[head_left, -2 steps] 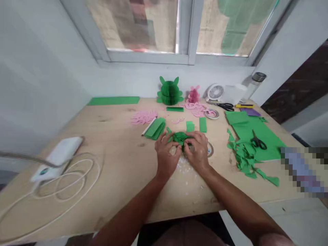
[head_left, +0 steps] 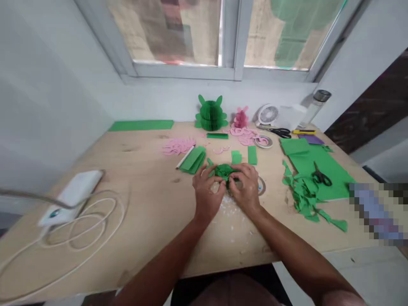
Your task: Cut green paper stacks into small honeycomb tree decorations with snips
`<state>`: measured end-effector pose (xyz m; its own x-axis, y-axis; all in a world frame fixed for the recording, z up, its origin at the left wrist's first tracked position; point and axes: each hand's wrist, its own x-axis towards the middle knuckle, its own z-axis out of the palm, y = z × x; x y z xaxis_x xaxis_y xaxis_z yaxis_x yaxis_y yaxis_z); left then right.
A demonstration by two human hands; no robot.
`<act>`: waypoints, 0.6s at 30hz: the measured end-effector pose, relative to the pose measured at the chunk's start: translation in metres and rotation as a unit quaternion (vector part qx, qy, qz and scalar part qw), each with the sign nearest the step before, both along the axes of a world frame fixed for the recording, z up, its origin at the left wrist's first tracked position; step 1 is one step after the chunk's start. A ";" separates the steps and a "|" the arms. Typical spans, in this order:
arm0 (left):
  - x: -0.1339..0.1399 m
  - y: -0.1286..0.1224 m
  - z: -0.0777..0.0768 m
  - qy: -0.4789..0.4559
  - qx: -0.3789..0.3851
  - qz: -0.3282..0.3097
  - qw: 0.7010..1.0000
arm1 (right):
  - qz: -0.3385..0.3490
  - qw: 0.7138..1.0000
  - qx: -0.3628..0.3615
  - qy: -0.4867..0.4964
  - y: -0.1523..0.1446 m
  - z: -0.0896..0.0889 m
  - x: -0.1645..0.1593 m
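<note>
We have both hands at the near middle of the wooden table (head_left: pixel 153 221), the left hand (head_left: pixel 205 191) pinching one side of a layered green paper piece (head_left: pixel 224 171) and the right hand (head_left: pixel 247 187) pinching the other, thumbs close together at its near edge. To handle it well, we should keep the pinch light, since thin paper like this probably creases or tears under a hard pull, and work the layers with thumb tips while the other fingers steady the sides. Just beyond our right hand's outer edge a tape roll (head_left: pixel 262 186) lies partly hidden, so a wide sweep that way could knock it. White flecks (head_left: pixel 232 216) litter the wood between our forearms and might cling to anything sticky. Folded green paper (head_left: pixel 193 160) and a white pencil (head_left: pixel 185 157) lie near our left fingers; small green rectangles (head_left: pixel 252 155) lie just past the right. Farther right, green scraps (head_left: pixel 306 195) crowd the black-handled scissors (head_left: pixel 321 176), while a green honeycomb figure (head_left: pixel 211 115) stands by the wall.
</note>
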<state>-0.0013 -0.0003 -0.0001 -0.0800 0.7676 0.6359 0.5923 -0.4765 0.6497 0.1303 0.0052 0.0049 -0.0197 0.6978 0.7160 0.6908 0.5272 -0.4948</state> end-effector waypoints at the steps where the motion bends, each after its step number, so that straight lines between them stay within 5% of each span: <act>1: -0.001 0.000 0.000 -0.002 -0.001 0.000 1.000 | -0.001 1.000 -0.007 0.008 0.000 0.000 0.000; 10: -0.004 0.005 -0.006 -0.067 -0.033 0.001 0.997 | 0.040 0.996 -0.028 0.070 -0.002 0.008 0.004; 18: -0.019 0.016 -0.007 -0.255 -0.126 -0.008 0.959 | 0.121 0.990 0.005 0.077 -0.010 0.013 0.003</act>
<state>-0.0206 0.0156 -0.0067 -0.3181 0.8952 0.3122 0.1608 -0.2736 0.9483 0.1335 -0.0048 0.0182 -0.0745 0.6784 0.7309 0.4609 0.6734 -0.5781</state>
